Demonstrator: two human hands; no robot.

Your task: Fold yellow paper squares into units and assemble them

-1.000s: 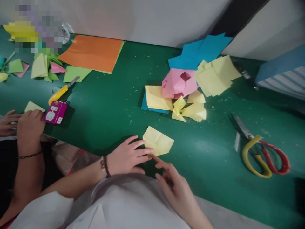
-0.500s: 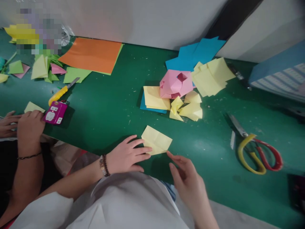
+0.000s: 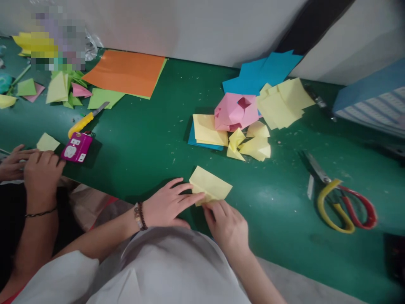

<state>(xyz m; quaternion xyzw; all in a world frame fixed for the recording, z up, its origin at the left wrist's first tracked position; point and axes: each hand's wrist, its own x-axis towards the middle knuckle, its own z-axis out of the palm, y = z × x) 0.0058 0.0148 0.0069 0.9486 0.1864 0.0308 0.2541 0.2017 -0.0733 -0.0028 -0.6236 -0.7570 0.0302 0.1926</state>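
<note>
A pale yellow sheet of paper [image 3: 211, 183] with crease lines lies on the green table, right in front of me. My left hand [image 3: 169, 204] is open, its fingers spread, and a fingertip rests on the sheet's lower left part. At the lower edge my right hand [image 3: 227, 223] is closed, thumb and fingertips pinching the paper close to the left fingertip. Beyond the sheet sit a pink folded paper shape [image 3: 236, 110], some folded yellow paper pieces [image 3: 256, 145] and a small yellow stack [image 3: 209, 128] on blue paper.
Red and yellow-handled scissors [image 3: 335, 202] lie to the right. Yellow sheets [image 3: 283, 103] and blue sheets [image 3: 259, 74] are at the back, near an orange sheet [image 3: 126, 74]. A yellow cutter [image 3: 82, 122] and purple box [image 3: 76, 147] lie left, beside another person's hands [image 3: 42, 169].
My right hand has moved left along the sheet's lower edge and its fingers have closed on it. My left hand stays almost in place, a finger reaching slightly further right.
</note>
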